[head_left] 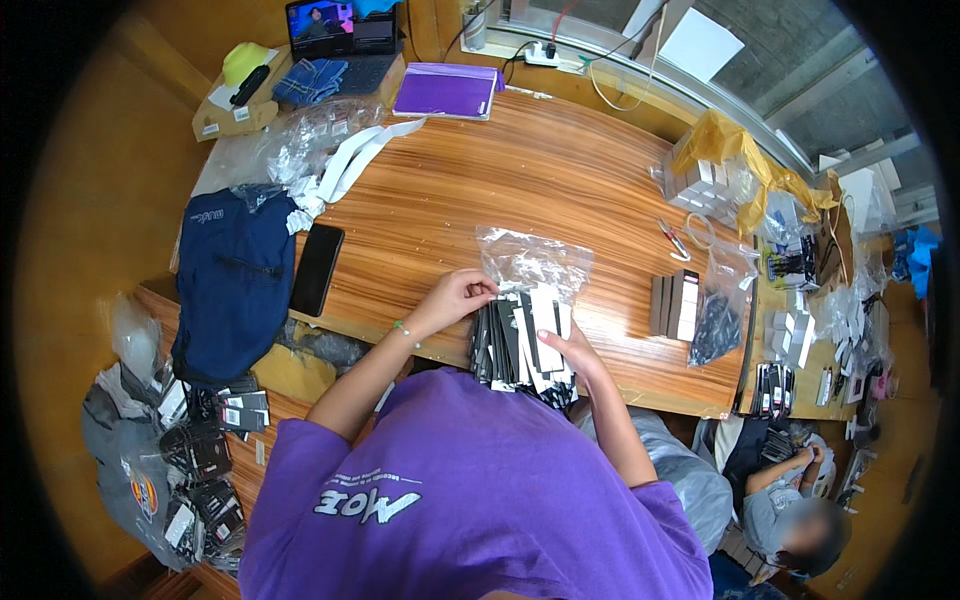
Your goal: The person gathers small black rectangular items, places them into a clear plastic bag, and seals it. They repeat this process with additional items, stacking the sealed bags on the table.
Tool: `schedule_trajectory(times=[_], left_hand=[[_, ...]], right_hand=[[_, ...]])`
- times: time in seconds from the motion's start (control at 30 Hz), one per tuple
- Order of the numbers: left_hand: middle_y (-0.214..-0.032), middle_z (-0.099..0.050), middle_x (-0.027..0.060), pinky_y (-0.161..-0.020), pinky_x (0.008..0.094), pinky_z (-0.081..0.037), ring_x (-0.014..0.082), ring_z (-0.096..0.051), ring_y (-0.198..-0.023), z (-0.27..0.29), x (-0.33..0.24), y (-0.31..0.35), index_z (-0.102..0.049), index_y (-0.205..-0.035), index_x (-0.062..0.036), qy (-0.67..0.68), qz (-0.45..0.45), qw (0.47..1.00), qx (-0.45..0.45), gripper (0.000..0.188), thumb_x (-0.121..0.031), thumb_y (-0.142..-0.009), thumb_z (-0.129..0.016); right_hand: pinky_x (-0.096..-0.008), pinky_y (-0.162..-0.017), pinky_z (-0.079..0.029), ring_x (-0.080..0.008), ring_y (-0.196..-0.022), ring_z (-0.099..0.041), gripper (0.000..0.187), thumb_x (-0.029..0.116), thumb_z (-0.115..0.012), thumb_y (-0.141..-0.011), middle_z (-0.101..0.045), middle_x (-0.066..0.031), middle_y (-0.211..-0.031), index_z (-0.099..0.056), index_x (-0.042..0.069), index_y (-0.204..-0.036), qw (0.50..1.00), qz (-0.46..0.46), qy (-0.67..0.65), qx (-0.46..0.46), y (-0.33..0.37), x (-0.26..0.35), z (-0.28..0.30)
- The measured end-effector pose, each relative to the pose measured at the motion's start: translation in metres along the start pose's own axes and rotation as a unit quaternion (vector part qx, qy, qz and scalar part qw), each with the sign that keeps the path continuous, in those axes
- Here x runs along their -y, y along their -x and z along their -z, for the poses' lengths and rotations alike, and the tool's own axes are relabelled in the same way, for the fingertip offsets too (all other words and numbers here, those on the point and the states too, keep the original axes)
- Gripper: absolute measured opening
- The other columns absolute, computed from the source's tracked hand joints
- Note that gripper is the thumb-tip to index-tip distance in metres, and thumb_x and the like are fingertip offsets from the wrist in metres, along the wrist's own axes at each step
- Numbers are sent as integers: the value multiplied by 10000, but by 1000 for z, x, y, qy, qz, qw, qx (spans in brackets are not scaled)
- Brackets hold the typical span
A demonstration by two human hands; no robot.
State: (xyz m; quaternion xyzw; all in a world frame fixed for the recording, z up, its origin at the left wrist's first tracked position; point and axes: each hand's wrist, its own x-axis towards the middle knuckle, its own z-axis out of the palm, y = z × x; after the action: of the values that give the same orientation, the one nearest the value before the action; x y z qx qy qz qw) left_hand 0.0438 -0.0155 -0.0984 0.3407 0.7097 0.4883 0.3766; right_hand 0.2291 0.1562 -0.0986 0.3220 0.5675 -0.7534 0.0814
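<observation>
Both hands (455,297) (568,350) flank card stack (520,340) at table edge (640,385)

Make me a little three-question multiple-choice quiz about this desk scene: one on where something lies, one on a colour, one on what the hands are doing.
1. Where does the black phone lie?
A. on the laptop
B. on the wooden table, beside the navy bag
C. on the floor

2. What colour is the notebook at the far edge of the table?
A. purple
B. green
C. red

3. What do both hands hold?
A. nothing
B. a pair of scissors
C. a bundle of black and white cards

Answers: 1 B, the phone rests on the wooden table next to the navy bag. 2 A, its cover is purple. 3 C, the left hand and right hand grip the bundle of cards from either side.
</observation>
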Motion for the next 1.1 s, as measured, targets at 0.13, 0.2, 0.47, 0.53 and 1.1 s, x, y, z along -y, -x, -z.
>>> schedule_trajectory(times=[0.13,0.2,0.47,0.53,1.1], left_hand=[[-782,-563,58,-698,294,-427,165,-524,-762,-5,-11,2,-592,-836,15,-124,-109,981,-107,119,-101,-835,-564],[-786,-524,54,-733,300,-407,170,-501,-785,-12,-7,7,-556,-832,8,-76,-119,981,-135,133,-122,-855,-549],[-891,-454,21,-748,248,-379,127,-437,-844,-13,6,14,-496,-884,-36,68,-32,997,-22,173,-171,-847,-597],[-938,-447,8,-748,230,-377,114,-428,-862,-12,13,15,-495,-949,-54,82,-1,997,-13,228,-178,-822,-638],[-900,-450,21,-763,236,-384,129,-459,-857,-40,34,24,-539,-963,-73,61,-80,973,-207,300,-192,-750,-713]], right_hand=[[-318,-976,-350,-251,-1164,-444,795,238,-701,-754,-446,-182,-1272,-245,-11,-1356,1000,-3,8,1,-1,-1,2],[-324,-978,-351,-258,-1165,-445,795,253,-698,-754,-447,-184,-1271,-250,-17,-1353,1000,-3,18,-10,-1,-1,0],[-337,-962,-381,-276,-1158,-454,845,269,-725,-728,-449,-220,-1252,-240,-43,-1346,998,-9,39,-38,0,-1,-2],[-336,-957,-386,-273,-1147,-463,851,241,-739,-718,-459,-217,-1240,-238,-47,-1343,997,26,31,-64,1,-3,-5],[-303,-833,-458,-222,-993,-544,739,174,-727,-747,-522,-186,-1118,-269,-32,-1290,990,64,0,-129,0,-18,-6]])
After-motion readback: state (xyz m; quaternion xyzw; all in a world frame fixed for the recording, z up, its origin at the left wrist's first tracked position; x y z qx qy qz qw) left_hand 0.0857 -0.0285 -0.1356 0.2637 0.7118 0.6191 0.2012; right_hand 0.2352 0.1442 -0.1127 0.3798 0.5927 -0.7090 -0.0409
